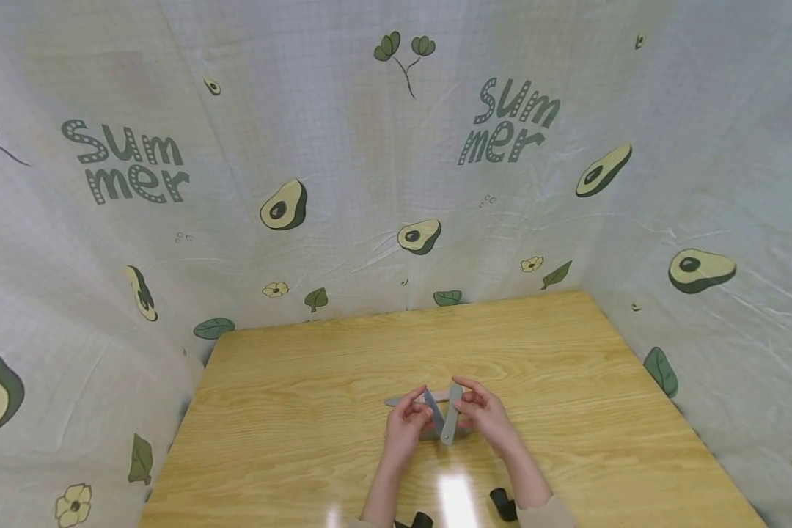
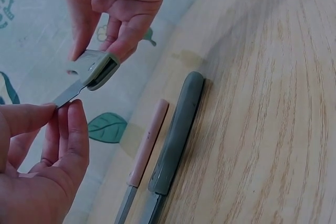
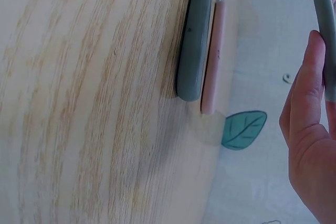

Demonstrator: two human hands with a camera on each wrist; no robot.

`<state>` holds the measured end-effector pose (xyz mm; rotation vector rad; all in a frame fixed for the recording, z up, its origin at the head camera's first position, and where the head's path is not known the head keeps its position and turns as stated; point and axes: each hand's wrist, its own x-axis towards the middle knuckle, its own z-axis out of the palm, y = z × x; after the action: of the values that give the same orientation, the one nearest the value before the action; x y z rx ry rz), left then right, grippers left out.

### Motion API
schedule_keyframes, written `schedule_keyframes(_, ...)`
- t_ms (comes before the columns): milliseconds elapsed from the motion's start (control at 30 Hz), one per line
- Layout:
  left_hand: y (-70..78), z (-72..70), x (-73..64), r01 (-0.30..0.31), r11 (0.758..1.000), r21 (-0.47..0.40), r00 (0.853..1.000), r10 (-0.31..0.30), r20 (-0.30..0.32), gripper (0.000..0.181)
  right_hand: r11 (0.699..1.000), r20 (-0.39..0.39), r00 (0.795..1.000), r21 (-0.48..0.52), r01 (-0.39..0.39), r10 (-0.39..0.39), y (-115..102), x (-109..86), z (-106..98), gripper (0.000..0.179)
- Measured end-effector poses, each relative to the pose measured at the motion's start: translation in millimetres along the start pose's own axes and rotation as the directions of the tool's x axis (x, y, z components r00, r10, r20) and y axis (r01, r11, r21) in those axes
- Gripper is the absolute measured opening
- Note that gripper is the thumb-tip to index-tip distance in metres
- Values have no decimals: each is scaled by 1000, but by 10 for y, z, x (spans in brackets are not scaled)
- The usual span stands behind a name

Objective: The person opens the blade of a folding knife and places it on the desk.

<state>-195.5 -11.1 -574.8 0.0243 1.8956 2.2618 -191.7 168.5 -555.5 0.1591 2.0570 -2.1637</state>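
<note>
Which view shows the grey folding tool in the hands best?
Left wrist. There the grey folding tool shows whole: the right hand grips its handle and the left hand pinches its blade tip. The head view shows it small, between both hands. The right wrist view catches only a strip of its handle at the frame edge.

I see a wooden desk (image 1: 343, 381) walled in by a pale cloth backdrop (image 1: 343, 147) printed with avocados and "Summer". A grey-handled tool (image 2: 177, 129) and a pink-handled one (image 2: 148, 142) lie side by side.
</note>
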Motion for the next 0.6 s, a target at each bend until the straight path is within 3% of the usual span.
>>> schedule_keyframes(300, -12, 25, 8, -54, 996, -76, 997, 50, -55, 47, 999, -105, 994, 34, 24, -21, 21, 24, 27, 46)
schedule_keyframes(600, -16, 41, 2, -82, 988, -127, 992, 70, -101, 48, 994, -146, 988, 94, 53, -39, 33, 33, 24, 44)
